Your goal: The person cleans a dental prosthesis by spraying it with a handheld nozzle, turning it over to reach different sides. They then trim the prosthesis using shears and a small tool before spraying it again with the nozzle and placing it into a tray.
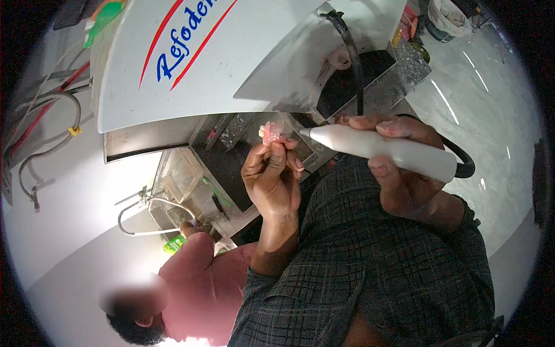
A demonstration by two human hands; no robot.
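My left hand (270, 182) pinches a small pink partial denture (274, 132) with pale teeth between thumb and fingertips. A haze of mist hangs around the denture. My right hand (407, 185) is wrapped round a thick white handpiece (384, 149) with a narrow metal nozzle. That nozzle points left at the denture, a short gap away. A black hose (347, 46) comes down from the white machine (254, 52) above, and a black loop shows behind the handpiece's rear end.
Below the machine lies a grey metal worktop recess (228, 144). A person in a pink shirt (202, 286) stands at the left, one hand near a sink with a curved tap (156, 202). Hoses (49, 98) hang on the left wall. A bucket (448, 20) stands at upper right.
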